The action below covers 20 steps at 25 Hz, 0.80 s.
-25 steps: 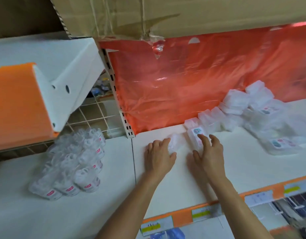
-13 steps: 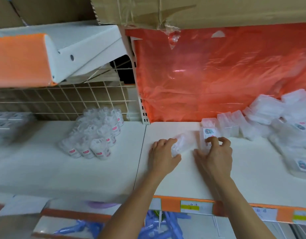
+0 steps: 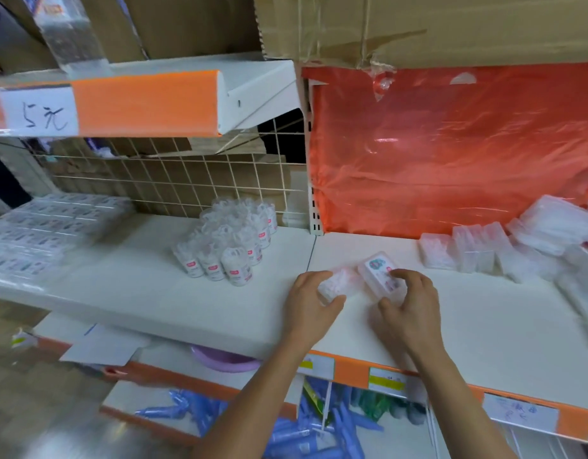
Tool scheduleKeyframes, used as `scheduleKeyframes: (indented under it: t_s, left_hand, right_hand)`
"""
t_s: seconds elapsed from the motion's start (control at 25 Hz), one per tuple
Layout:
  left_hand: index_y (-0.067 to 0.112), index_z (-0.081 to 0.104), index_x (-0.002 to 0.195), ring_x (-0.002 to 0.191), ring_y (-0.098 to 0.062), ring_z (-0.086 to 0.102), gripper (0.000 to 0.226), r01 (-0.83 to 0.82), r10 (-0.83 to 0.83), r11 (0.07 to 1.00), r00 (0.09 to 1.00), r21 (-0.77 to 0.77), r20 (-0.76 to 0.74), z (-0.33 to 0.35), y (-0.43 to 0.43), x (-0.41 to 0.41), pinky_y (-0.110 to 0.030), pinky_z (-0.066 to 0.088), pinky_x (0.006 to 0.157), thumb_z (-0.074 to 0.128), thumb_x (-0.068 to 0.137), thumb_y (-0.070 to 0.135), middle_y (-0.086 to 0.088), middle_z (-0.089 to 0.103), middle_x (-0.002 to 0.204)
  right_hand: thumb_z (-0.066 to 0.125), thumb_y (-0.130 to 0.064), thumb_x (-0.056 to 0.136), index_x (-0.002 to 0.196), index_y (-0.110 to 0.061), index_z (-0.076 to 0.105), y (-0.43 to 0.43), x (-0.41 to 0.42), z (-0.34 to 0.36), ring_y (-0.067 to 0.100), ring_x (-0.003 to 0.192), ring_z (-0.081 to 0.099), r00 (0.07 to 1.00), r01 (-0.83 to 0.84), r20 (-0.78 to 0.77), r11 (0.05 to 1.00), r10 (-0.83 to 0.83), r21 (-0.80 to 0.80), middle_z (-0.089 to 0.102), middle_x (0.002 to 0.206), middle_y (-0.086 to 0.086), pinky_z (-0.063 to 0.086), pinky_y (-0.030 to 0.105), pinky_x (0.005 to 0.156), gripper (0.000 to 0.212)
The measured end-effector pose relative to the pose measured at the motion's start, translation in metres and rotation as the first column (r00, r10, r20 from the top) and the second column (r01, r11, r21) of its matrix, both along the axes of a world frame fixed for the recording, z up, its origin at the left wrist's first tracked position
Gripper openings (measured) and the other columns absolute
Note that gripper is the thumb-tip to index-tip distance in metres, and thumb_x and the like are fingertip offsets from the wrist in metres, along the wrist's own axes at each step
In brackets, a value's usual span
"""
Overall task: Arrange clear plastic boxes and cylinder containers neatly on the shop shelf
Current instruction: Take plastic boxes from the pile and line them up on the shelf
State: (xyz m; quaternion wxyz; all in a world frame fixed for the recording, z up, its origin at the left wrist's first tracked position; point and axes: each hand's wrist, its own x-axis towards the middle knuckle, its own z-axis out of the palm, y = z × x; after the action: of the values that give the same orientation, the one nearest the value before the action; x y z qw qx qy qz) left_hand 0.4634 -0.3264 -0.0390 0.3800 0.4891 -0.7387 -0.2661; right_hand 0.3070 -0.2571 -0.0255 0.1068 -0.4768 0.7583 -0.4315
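My left hand (image 3: 311, 304) grips a small clear plastic box (image 3: 339, 283) just above the white shelf (image 3: 484, 313). Beside it, my right hand (image 3: 408, 306) holds a clear box with a round sticker on its lid (image 3: 378, 270), fingers curled over its near end. The two boxes sit side by side, close to touching. A cluster of clear cylinder containers (image 3: 229, 246) with red labels lies on the shelf to the left. More clear boxes (image 3: 468, 250) stand in a loose row at the back right, with a jumbled pile (image 3: 557, 226) beyond them.
A red plastic sheet (image 3: 451, 154) covers the back wall on the right; a wire grid (image 3: 186, 180) backs the left bay. Flat packs (image 3: 44, 226) fill the far left. An upper shelf with an orange edge (image 3: 143, 101) juts out overhead. Cardboard boxes (image 3: 418, 24) sit above.
Both hands have drawn the two boxes toward the front of the shelf, away from the back row. The camera has swung left and back, showing more of the left bay.
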Motion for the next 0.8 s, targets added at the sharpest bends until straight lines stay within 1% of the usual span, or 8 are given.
scheduleKeyframes:
  t_s: [0.12, 0.2, 0.32, 0.48, 0.56, 0.64, 0.72, 0.8]
  left_hand:
    - [0.016, 0.065, 0.111, 0.1, 0.002, 0.051, 0.043, -0.024, 0.011, 0.994, 0.992, -0.104, -0.122, 0.01, 0.005, 0.026, -0.015, 0.042, 0.09, 0.074, 0.07, 0.023, 0.009, 0.056, 0.111]
    - [0.016, 0.065, 0.112, 0.105, 0.005, 0.049, 0.045, -0.043, 0.021, 0.99, 0.987, -0.133, -0.161, 0.015, 0.007, 0.052, -0.011, 0.04, 0.092, 0.07, 0.07, 0.029, 0.012, 0.055, 0.113]
    - [0.016, 0.066, 0.111, 0.105, 0.005, 0.051, 0.048, -0.094, 0.062, 0.985, 0.975, -0.143, -0.213, 0.021, 0.009, 0.098, -0.009, 0.043, 0.088, 0.064, 0.072, 0.044, 0.014, 0.055, 0.113]
    - [0.025, 0.062, 0.089, 0.087, -0.008, 0.06, 0.04, -0.284, 0.274, 0.959, 0.908, 0.016, -0.316, 0.031, 0.012, 0.173, -0.017, 0.048, 0.072, 0.05, 0.074, 0.06, 0.014, 0.062, 0.095]
    - [0.02, 0.057, 0.078, 0.076, -0.015, 0.059, 0.046, -0.37, 0.386, 0.923, 0.88, 0.109, -0.276, 0.031, 0.013, 0.214, -0.029, 0.046, 0.07, 0.044, 0.081, 0.063, 0.007, 0.064, 0.078]
    - [0.014, 0.055, 0.072, 0.071, -0.018, 0.057, 0.045, -0.416, 0.449, 0.893, 0.85, 0.175, -0.274, 0.032, 0.015, 0.252, -0.031, 0.041, 0.065, 0.044, 0.093, 0.052, 0.005, 0.06, 0.068]
    - [0.013, 0.058, 0.076, 0.075, -0.018, 0.06, 0.041, -0.442, 0.495, 0.867, 0.817, 0.231, -0.296, 0.033, 0.019, 0.287, -0.032, 0.045, 0.068, 0.042, 0.096, 0.045, 0.004, 0.062, 0.073]
    - [0.018, 0.059, 0.081, 0.079, -0.02, 0.064, 0.036, -0.443, 0.512, 0.856, 0.795, 0.266, -0.325, 0.026, 0.022, 0.323, -0.035, 0.05, 0.071, 0.041, 0.097, 0.045, 0.002, 0.066, 0.079]
  right_hand:
    - [0.053, -0.021, 0.059, 0.112, -0.01, 0.058, 0.003, 0.025, 0.008, 0.029, 0.11, 0.049, 0.999, -0.041, -0.014, 0.996, 0.04, -0.08, 0.056, 0.117, 0.011, 0.035, 0.029, 0.091, 0.054]
    - [0.054, -0.02, 0.059, 0.11, -0.011, 0.059, 0.002, 0.05, 0.017, 0.026, 0.109, 0.05, 0.998, -0.056, -0.005, 0.987, 0.056, -0.148, 0.057, 0.115, 0.009, 0.041, 0.035, 0.09, 0.052]
    - [0.055, -0.019, 0.062, 0.111, -0.014, 0.059, -0.004, 0.096, 0.03, 0.022, 0.109, 0.05, 0.995, -0.088, 0.021, 0.975, 0.095, -0.205, 0.055, 0.112, 0.003, 0.042, 0.031, 0.088, 0.049]
    - [0.061, -0.01, 0.068, 0.108, -0.02, 0.059, -0.009, 0.168, 0.036, 0.02, 0.108, 0.052, 0.977, -0.161, 0.095, 0.957, 0.189, -0.24, 0.048, 0.104, -0.012, 0.047, 0.039, 0.089, 0.042]
    - [0.056, -0.017, 0.064, 0.105, -0.026, 0.058, -0.008, 0.205, 0.036, 0.019, 0.106, 0.053, 0.96, -0.216, 0.125, 0.947, 0.251, -0.238, 0.049, 0.102, -0.018, 0.047, 0.035, 0.088, 0.041]
    - [0.052, -0.028, 0.062, 0.103, -0.029, 0.057, -0.007, 0.239, 0.035, 0.017, 0.105, 0.054, 0.933, -0.285, 0.155, 0.928, 0.326, -0.238, 0.052, 0.106, -0.013, 0.047, 0.032, 0.087, 0.041]
    - [0.049, -0.037, 0.061, 0.104, -0.029, 0.058, -0.008, 0.271, 0.031, 0.014, 0.103, 0.054, 0.911, -0.337, 0.165, 0.914, 0.377, -0.225, 0.052, 0.11, -0.009, 0.044, 0.026, 0.085, 0.044]
    - [0.052, -0.03, 0.064, 0.105, -0.029, 0.058, -0.012, 0.305, 0.028, 0.014, 0.102, 0.054, 0.893, -0.372, 0.187, 0.905, 0.41, -0.208, 0.051, 0.111, -0.008, 0.041, 0.016, 0.08, 0.041]
